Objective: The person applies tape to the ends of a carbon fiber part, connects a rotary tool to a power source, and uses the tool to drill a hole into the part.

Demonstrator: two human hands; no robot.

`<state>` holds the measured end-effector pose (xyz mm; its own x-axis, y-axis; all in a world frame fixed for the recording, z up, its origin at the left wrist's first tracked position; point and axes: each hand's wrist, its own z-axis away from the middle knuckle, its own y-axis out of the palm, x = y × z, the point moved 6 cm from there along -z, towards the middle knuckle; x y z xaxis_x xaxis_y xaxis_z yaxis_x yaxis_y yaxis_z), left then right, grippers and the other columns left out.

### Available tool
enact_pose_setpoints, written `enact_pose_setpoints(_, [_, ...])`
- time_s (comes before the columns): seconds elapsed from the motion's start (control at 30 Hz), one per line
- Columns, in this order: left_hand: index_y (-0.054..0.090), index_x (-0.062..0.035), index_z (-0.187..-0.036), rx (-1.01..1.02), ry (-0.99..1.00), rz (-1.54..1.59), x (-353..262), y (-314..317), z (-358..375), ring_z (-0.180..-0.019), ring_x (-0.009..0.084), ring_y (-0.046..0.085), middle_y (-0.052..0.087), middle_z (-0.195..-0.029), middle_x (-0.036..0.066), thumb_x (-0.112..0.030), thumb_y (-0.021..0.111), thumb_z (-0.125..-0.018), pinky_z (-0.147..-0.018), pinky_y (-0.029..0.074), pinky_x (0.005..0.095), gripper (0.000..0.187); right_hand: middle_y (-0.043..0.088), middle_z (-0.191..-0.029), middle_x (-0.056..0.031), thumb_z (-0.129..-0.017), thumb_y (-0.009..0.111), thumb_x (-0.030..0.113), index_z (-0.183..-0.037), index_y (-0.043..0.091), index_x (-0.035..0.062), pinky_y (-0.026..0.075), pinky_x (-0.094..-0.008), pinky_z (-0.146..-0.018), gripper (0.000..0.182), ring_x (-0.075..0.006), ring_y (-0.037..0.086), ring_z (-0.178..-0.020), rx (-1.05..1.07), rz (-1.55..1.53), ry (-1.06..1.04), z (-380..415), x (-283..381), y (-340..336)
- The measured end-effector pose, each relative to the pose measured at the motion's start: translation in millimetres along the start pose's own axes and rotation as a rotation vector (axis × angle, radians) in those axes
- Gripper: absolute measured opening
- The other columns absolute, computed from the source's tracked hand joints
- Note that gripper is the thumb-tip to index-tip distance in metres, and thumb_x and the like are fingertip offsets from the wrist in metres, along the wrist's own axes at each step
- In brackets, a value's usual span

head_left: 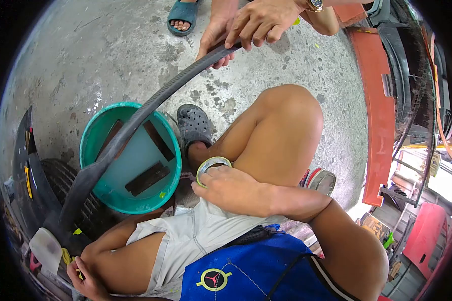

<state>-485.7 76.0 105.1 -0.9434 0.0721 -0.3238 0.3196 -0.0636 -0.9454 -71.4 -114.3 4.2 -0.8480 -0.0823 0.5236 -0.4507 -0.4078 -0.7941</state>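
Observation:
A long dark curved trim piece point(150, 103) slants across the view, over a teal basin point(173, 188) of cloudy water with several dark blocks in it. Its upper end is held by the two hands of another person. My right hand point(231, 190), on the arm at the right side of the view, is closed round a roll of tape point(213, 164) with a pale yellow rim, near my thigh. My left hand point(85, 282), at the bottom left, has curled fingers by a yellow item point(66, 256); what it grips is too small to tell.
At the left lie a tire point(60, 175), a dark panel with yellow and red tools, and a translucent white plastic piece point(46, 251). A can point(322, 181) stands beyond my knee. An orange panel point(379, 115) and a red part point(424, 238) are at the right.

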Motion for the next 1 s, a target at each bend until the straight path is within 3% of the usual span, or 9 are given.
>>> enact_pose_setpoints(0.03, [0.057,-0.0007,-0.089,-0.019,0.008,-0.006,2,-1,0,-0.077,0.0156,0.047,0.050,-0.079,0.003,-0.029,0.058,-0.104,-0.076,0.041,0.0287,0.032,0.066,-0.101,-0.0158,-0.085,0.060,0.015,-0.108,0.064,0.0013,0.052,-0.0405,-0.085,0.027,-0.0300,0.066,-0.098,-0.039,0.019,-0.007,1,1,-1])
enact_pose_setpoints(0.3, [0.054,-0.0010,-0.086,-0.077,-0.074,-0.096,2,-9,-2,-0.071,0.0140,0.040,0.041,-0.073,0.002,-0.031,0.058,-0.104,-0.069,0.037,0.0294,0.035,0.065,-0.100,-0.0154,-0.085,0.060,0.015,-0.109,0.064,0.0010,0.052,-0.0388,-0.084,0.028,-0.0290,0.066,-0.096,-0.027,0.013,-0.009,2,0,-3])
enact_pose_setpoints(0.37, [0.054,-0.0014,-0.086,-0.065,0.026,-0.076,26,-12,-4,-0.072,0.0133,0.041,0.043,-0.073,0.001,-0.032,0.058,-0.104,-0.069,0.038,0.0283,0.036,0.065,-0.100,-0.0154,-0.085,0.061,0.014,-0.110,0.064,0.0009,0.052,-0.0386,-0.084,0.029,-0.0289,0.066,-0.095,-0.029,0.010,-0.016,0,0,-5])
enact_pose_setpoints(0.43, [0.055,-0.0013,-0.086,-0.076,-0.021,-0.025,-2,-4,-3,-0.072,0.0132,0.043,0.045,-0.074,0.001,-0.032,0.058,-0.104,-0.069,0.038,0.0278,0.036,0.062,-0.104,-0.0162,-0.081,0.063,0.009,-0.126,0.059,-0.0025,0.052,-0.0419,-0.088,0.046,-0.0311,0.064,-0.101,0.062,-0.046,0.021,-1,-2,-4])
enact_pose_setpoints(0.7, [0.058,-0.0010,-0.088,-0.028,-0.103,0.038,-9,-1,-11,-0.073,0.0128,0.047,0.053,-0.076,0.003,-0.030,0.059,-0.103,-0.070,0.040,0.0278,0.033,0.062,-0.102,-0.0136,-0.084,0.060,0.012,-0.126,0.060,-0.0006,0.052,-0.0383,-0.083,0.043,-0.0276,0.064,-0.097,0.049,0.012,0.007,-2,2,-12])
enact_pose_setpoints(0.73, [0.066,-0.0045,-0.103,-0.058,-0.110,-0.006,-30,-7,-9,-0.085,0.0236,0.058,0.063,-0.094,0.011,-0.030,0.069,-0.096,-0.078,0.047,0.0309,0.027,0.062,-0.101,-0.0122,-0.085,0.059,0.014,-0.126,0.061,0.0006,0.051,-0.0360,-0.079,0.043,-0.0256,0.064,-0.095,0.028,0.041,0.001,-1,3,-15])
enact_pose_setpoints(0.77, [0.074,-0.0079,-0.117,-0.089,-0.118,-0.050,-49,-12,-7,-0.097,0.0345,0.068,0.073,-0.111,0.019,-0.030,0.079,-0.089,-0.086,0.054,0.0341,0.036,0.062,-0.101,-0.0122,-0.085,0.059,0.014,-0.126,0.061,0.0006,0.051,-0.0360,-0.079,0.043,-0.0256,0.064,-0.095,0.025,0.045,-0.001,0,6,-17])
enact_pose_setpoints(0.87, [0.073,0.0020,-0.107,-0.097,-0.103,-0.079,-82,-15,-8,-0.090,0.0302,0.069,0.073,-0.105,0.021,-0.023,0.078,-0.090,-0.082,0.055,0.0355,0.031,0.062,-0.096,-0.0073,-0.087,0.057,0.017,-0.127,0.062,0.0047,0.046,-0.0305,-0.069,0.042,-0.0199,0.061,-0.088,-0.015,0.175,-0.055,8,17,-24])
enact_pose_setpoints(1.0, [0.073,0.0030,-0.100,-0.128,-0.163,-0.295,-63,-23,0,-0.081,0.0280,0.067,0.072,-0.094,0.020,-0.024,0.079,-0.089,-0.075,0.054,0.0381,0.030,0.064,-0.097,-0.0075,-0.086,0.059,0.020,-0.122,0.063,0.0025,0.046,-0.0310,-0.073,0.040,-0.0190,0.061,-0.090,0.037,0.146,-0.096,17,40,-26])
